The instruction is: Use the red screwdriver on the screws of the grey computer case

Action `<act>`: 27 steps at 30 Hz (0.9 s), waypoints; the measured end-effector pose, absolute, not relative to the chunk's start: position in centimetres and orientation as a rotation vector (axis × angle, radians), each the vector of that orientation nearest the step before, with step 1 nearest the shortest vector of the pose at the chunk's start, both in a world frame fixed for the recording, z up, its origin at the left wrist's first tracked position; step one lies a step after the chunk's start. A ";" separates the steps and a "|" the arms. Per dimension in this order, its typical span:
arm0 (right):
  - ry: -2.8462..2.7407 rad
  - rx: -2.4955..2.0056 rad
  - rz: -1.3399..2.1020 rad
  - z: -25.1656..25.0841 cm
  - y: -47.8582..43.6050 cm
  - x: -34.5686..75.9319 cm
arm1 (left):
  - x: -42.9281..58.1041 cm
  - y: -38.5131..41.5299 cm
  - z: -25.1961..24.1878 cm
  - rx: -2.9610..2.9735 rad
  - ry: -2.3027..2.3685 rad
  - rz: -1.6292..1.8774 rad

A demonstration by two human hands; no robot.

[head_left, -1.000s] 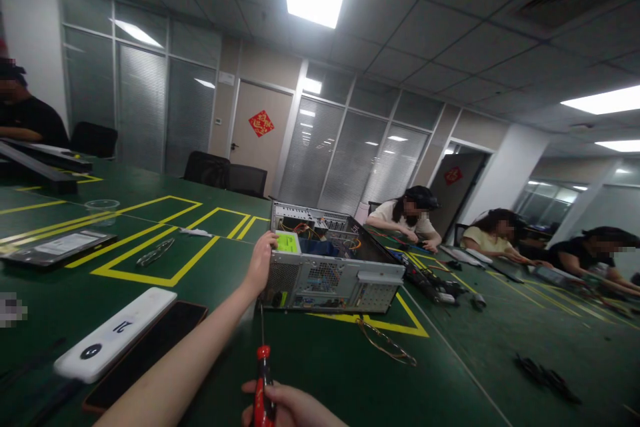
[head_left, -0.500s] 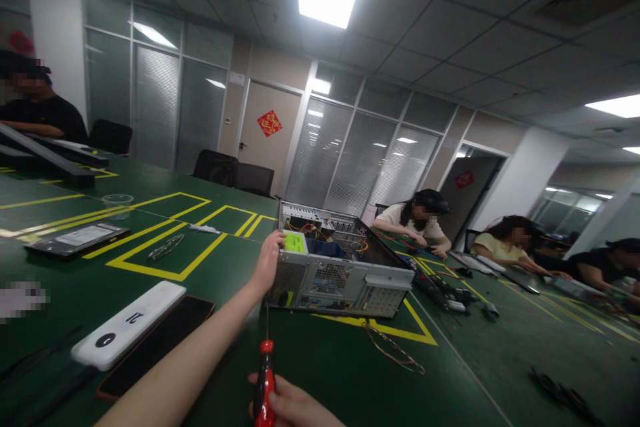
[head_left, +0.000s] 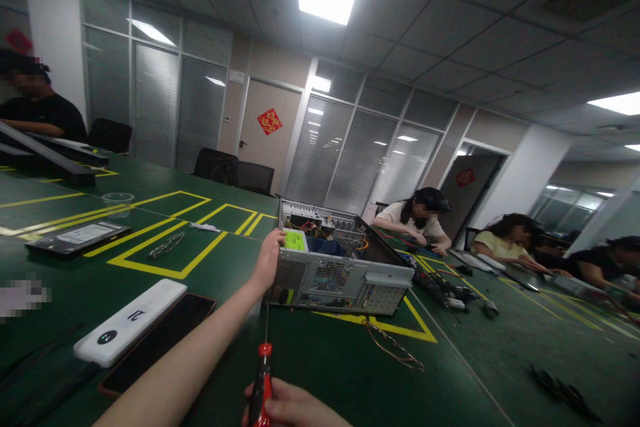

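Clock centred on the case in the head view. Silver-and-black metal computer case point(head_left: 345, 283) lies open side up on the green worktop point(head_left: 350, 380) marked with yellow tape, perforated rear panel toward the wearer; coloured wires and a box with a yellow-green label point(head_left: 294, 240) show inside. Left hand point(head_left: 267, 260) at 9 o'clock, on the case's near left upper corner, fingers bent over the rim by the label; can't tell whether they clasp or just rest, thumb not clearly seen. Right hand point(head_left: 290, 403) at 7 o'clock, low in view, fingers wrapped round the handle of a red-and-black screwdriver point(head_left: 261, 380). Shaft points to 12, at the case's lower left corner; tip contact can't be told.

Around: long white plastic device marked 21 point(head_left: 131, 320) between 8 and 9 o'clock, dark flat phone point(head_left: 165, 343) at 8, just beside it. Silver-and-black rectangular hard drive point(head_left: 77, 240) at 9, well apart. Clear round plastic tub point(head_left: 118, 203) between 9 and 10. Thin coppery wire loop point(head_left: 394, 347) between 4 and 5, near the case. Black cable bundle point(head_left: 565, 390) at 4, blurred. Co-worker in a cream top point(head_left: 400, 217) at 2, both hands low over the worktop.
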State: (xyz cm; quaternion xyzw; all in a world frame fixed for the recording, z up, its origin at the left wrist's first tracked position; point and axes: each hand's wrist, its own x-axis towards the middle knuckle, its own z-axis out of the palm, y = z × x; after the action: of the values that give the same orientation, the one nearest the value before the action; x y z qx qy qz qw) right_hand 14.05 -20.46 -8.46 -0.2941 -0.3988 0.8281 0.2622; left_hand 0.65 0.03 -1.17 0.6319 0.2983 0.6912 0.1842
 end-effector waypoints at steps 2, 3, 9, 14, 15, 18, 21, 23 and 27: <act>-1.075 -0.801 2.238 -8.6 -20.4 14.0 | 0.7 0.0 -1.2 1.773 0.846 1.945; -1.073 -0.802 2.235 -8.6 -20.4 14.0 | 0.7 0.0 -1.2 1.769 0.852 1.944; -1.074 -0.813 2.259 -8.4 -20.2 14.1 | 0.6 0.0 -1.1 1.785 0.859 1.935; -1.042 -0.825 2.264 -8.3 -20.1 14.1 | 0.6 -0.1 -1.1 1.771 0.845 1.946; -1.039 -0.829 2.266 -8.2 -20.1 14.1 | 0.6 -0.1 -1.1 1.772 0.845 1.943; -1.054 -0.821 2.258 -8.1 -20.2 14.1 | 0.6 0.0 -1.2 1.775 0.852 1.935; -1.090 -0.795 2.239 -8.6 -19.9 13.9 | 0.6 0.2 -1.3 1.774 0.857 1.929; -1.098 -0.801 2.226 -9.3 -19.7 13.8 | 0.6 0.2 -1.4 1.770 0.860 1.928; -1.063 -0.855 2.150 -10.4 -19.4 13.7 | 0.6 0.2 -1.4 1.767 0.861 1.934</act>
State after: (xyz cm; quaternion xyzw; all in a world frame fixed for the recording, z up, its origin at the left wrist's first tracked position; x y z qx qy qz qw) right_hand 13.74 -19.37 -10.37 -0.3209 -0.3992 0.8072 0.2934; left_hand 0.63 0.23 -1.43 0.6291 0.3063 0.6886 0.1907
